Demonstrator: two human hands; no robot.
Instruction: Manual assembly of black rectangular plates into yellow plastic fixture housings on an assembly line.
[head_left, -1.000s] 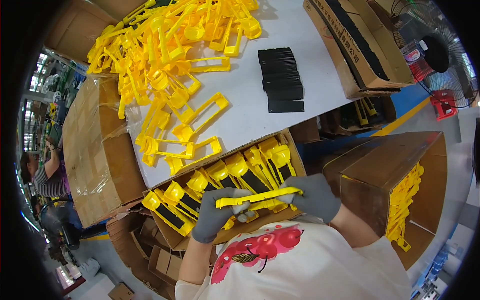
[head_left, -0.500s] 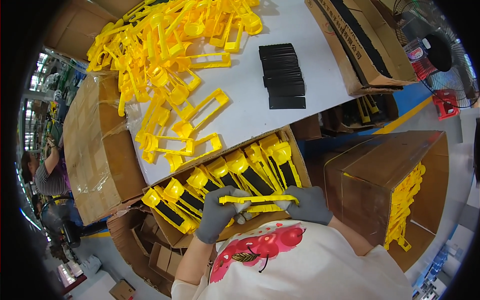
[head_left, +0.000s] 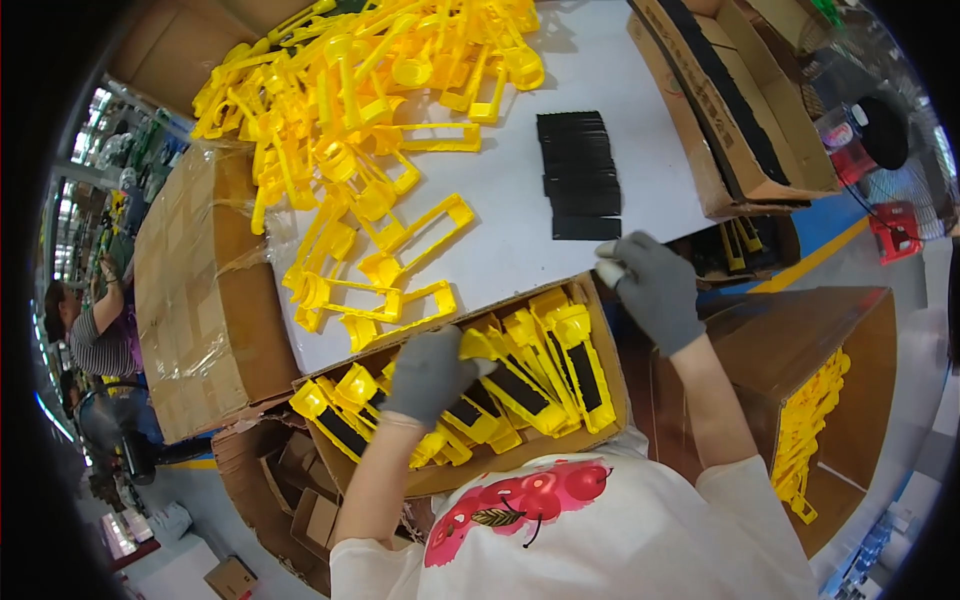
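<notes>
White shirt with red cherry print (head_left: 520, 495): nearest of all, the wearer's own torso at the lower edge.
Long brown cardboard box (head_left: 420, 482): just beyond the shirt, slanting up to the right; inside, a row of yellow plastic frames with black inserts (head_left: 587, 375), leaning side by side.
Grey-gloved left hand (head_left: 432, 375): over the left-middle of the box, fingers curled down among the frame tops; the hand hides its own contact, so whether it grips a frame cannot be told.
Grey-gloved right hand (head_left: 655, 295): past the far right corner of the box, beside the near edge of the white tabletop (head_left: 500, 215); fingers loosely bent, thumb and forefinger apart, nothing visible between them.
Flat black rectangular strips (head_left: 582, 178): overlapping in a column on the tabletop, just beyond the right fingertips and slightly to their left; any touch is too fine to make out.
Lie of the column: long axis running away from the wearer, each strip set crosswise, the nearest one showing most; the right hand seems far better placed for it, the left being well apart.
Heap of loose yellow plastic frames (head_left: 410, 72): farther off, left of the strips.
</notes>
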